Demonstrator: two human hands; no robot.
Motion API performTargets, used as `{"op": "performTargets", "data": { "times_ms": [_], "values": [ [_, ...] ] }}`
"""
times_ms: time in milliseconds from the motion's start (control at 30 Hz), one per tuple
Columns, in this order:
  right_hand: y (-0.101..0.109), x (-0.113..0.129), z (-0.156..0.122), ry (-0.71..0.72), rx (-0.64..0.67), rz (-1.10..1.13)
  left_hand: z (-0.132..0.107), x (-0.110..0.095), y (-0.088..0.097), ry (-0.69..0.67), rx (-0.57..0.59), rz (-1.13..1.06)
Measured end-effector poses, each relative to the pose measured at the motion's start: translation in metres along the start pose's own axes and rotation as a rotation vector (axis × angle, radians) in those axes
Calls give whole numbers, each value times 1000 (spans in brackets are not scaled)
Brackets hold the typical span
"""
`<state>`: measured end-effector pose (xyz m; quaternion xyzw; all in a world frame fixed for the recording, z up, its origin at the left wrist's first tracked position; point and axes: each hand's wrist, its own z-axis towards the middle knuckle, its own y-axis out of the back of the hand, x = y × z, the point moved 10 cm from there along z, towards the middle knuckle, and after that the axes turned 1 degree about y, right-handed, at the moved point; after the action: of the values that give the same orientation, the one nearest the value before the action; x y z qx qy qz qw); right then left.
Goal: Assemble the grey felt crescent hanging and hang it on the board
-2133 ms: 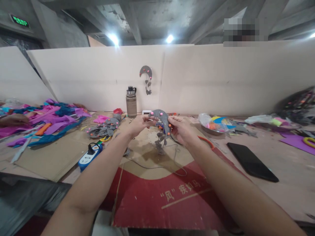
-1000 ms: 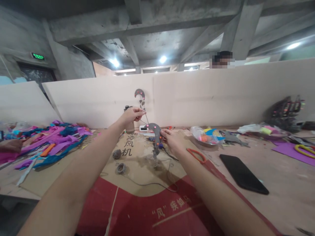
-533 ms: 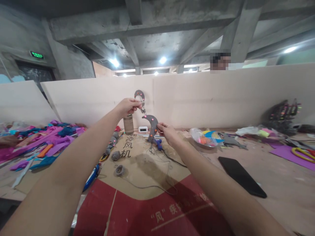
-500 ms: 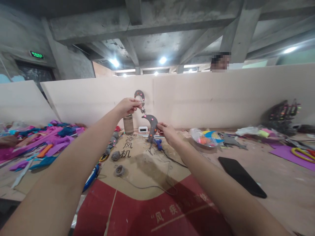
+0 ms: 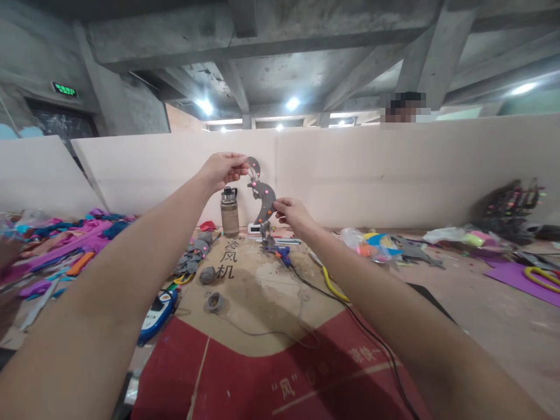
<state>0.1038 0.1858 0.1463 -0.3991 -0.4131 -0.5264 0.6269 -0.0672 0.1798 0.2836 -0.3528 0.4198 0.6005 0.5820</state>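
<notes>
A string of grey felt crescents dotted with pink and orange beads hangs between my hands. My left hand pinches the small upper crescent at its left edge. The larger crescent below it is held at its right edge by the fingertips of my right hand. Grey dangling bits trail from its lower end, in front of a blue glue gun on the cardboard. A grey yarn ball and a small yarn coil lie nearer me.
Behind stand a bottle and a pale partition. Colourful felt scraps are heaped at left, near a blue-and-white device. At right lie a partly hidden black phone, plastic bags and yellow-handled scissors. A person's head shows beyond the partition.
Both hands have risen, lifting the felt crescents higher. My forearms have shifted, so more of the bottle and the blue-and-white device shows, and less of the phone.
</notes>
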Motion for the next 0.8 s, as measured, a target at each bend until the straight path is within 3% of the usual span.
{"op": "performTargets", "data": {
  "times_ms": [100,200,300,400,533,667,767,800],
  "values": [
    [-10,9,4,44,54,15,2,-15,3,-29,-37,10],
    [-18,4,1,62,115,40,3,-29,6,-58,-62,26],
    [-24,-26,-10,11,148,-36,2,-38,10,-66,-71,50],
    [-40,-67,-32,-37,222,-267,1,-42,17,-62,-81,67],
    [-86,-108,-79,-37,510,-535,0,-47,34,-62,-113,99],
    [-116,-98,-132,198,795,-734,1,-50,53,-60,-166,105],
    [-120,-83,-165,310,1046,-789,0,-52,63,-59,-183,125],
    [-114,-75,-163,306,1039,-795,-1,-52,64,-60,-177,139]
  ]
}}
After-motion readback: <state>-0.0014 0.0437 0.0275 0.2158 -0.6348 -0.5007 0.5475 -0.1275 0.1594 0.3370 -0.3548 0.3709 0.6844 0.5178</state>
